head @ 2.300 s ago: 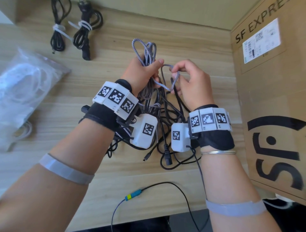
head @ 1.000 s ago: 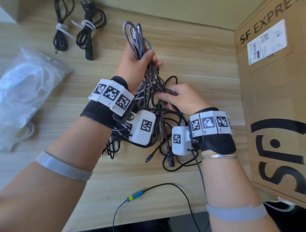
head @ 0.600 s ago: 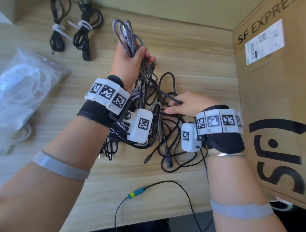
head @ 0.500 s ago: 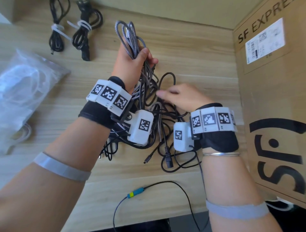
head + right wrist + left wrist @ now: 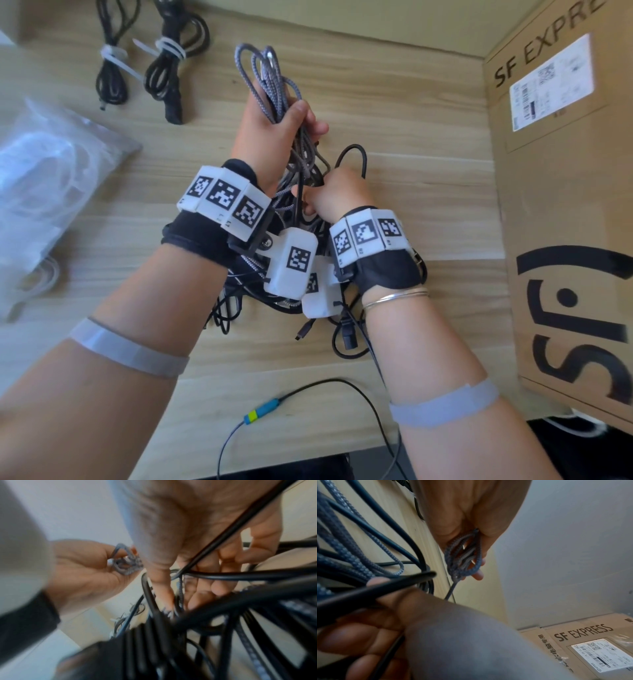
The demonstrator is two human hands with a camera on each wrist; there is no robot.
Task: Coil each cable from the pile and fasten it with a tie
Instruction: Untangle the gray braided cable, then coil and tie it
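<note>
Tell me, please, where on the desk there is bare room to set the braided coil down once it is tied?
Bare wood lies between the two tied black bundles and the cardboard box, beyond the left hand. Another strip lies between the plastic bag and the left wrist. The cable pile under both hands is crowded.

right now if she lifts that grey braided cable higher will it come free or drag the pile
Likely floppy: the grey braided cable droops in loose loops from the left hand. It probably drags, since its strands run into the black cable pile that the right hand is working in.
</note>
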